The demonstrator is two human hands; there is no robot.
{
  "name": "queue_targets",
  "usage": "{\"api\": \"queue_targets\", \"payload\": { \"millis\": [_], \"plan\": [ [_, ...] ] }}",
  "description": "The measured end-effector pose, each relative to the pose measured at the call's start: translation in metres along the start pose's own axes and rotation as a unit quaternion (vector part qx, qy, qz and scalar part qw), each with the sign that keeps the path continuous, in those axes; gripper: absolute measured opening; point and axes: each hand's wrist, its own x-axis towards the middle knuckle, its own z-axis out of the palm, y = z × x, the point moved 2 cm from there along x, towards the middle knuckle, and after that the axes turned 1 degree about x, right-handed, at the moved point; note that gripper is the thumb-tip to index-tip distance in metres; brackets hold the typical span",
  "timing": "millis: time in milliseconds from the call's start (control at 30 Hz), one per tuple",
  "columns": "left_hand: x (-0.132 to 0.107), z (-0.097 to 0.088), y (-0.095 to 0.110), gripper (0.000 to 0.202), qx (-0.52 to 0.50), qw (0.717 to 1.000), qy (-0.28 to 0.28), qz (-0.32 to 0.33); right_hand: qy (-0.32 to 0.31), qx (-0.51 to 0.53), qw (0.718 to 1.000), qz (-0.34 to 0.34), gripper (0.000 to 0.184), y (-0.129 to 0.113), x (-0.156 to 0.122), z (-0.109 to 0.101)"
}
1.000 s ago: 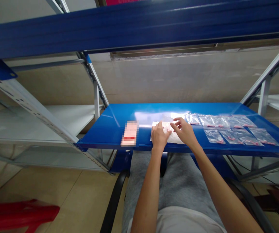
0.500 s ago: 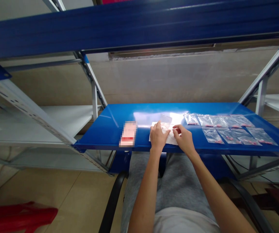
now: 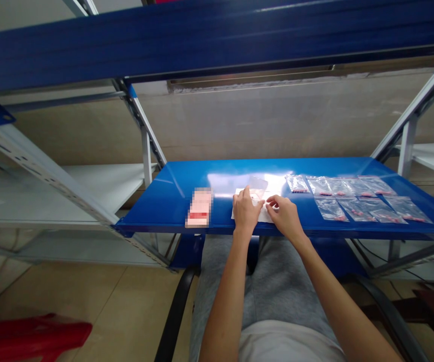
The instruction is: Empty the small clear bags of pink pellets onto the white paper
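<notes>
On the blue shelf top, a white paper sheet (image 3: 264, 217) lies under both my hands. A small clear plastic bag (image 3: 259, 185) sits over its far part. My left hand (image 3: 245, 210) rests on paper and bag, its fingers bent and its thumb reaching right across the bag, holding it. Close beside that thumb is my right hand (image 3: 283, 213), thumb and index finger pinched together over the sheet. Whatever is between those fingertips is too small to make out. Part of the bag is hidden behind my left hand.
Flat clear bags with small red pieces (image 3: 354, 187) lie in two rows at the right; another such bag (image 3: 297, 183) is nearer my hands. Left of the paper lies a blurred pink-and-white item (image 3: 199, 207). A blue beam (image 3: 217, 42) crosses above the blue worktop (image 3: 171, 193).
My right hand has shifted slightly left, bringing its fingertips closer to my left thumb, and its fingers are drawn nearer together. My left hand stays nearly in place.
</notes>
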Motion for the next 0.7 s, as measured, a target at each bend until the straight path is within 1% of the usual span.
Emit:
{"api": "queue_targets", "payload": {
  "millis": [100,167,233,300,367,467,567,633,700],
  "plan": [
    [0.002,-0.001,0.000,0.061,-0.005,1.000,0.002,0.002,0.019,0.003,1.000,-0.006,0.017,-0.001,0.000,-0.001],
    [0.006,-0.004,-0.001,0.063,-0.014,1.000,0.000,0.012,0.049,0.016,0.999,-0.004,0.020,-0.004,0.001,-0.006],
    [0.012,-0.008,-0.003,0.062,-0.019,0.999,-0.003,0.028,0.081,0.040,0.996,0.010,0.025,-0.008,0.005,-0.013],
    [0.022,-0.014,-0.006,0.060,-0.017,0.999,-0.010,0.048,0.102,0.076,0.991,0.030,0.033,-0.014,0.015,-0.020],
    [0.035,-0.019,-0.009,0.058,-0.010,0.997,-0.025,0.071,0.105,0.121,0.986,0.039,0.043,-0.019,0.033,-0.026],
    [0.060,-0.023,-0.016,0.063,-0.002,0.991,-0.074,0.112,0.083,0.178,0.980,0.036,0.052,-0.022,0.067,-0.026],
    [0.087,-0.019,-0.024,0.069,0.006,0.982,-0.119,0.143,0.029,0.189,0.981,0.038,0.044,-0.020,0.097,-0.016],
    [0.105,-0.014,-0.030,0.070,0.005,0.980,-0.131,0.149,-0.015,0.198,0.979,0.049,0.041,-0.018,0.109,-0.006],
    [0.120,-0.007,-0.034,0.069,-0.011,0.981,-0.132,0.144,-0.047,0.206,0.975,0.063,0.040,-0.015,0.116,0.004]
  ]
}}
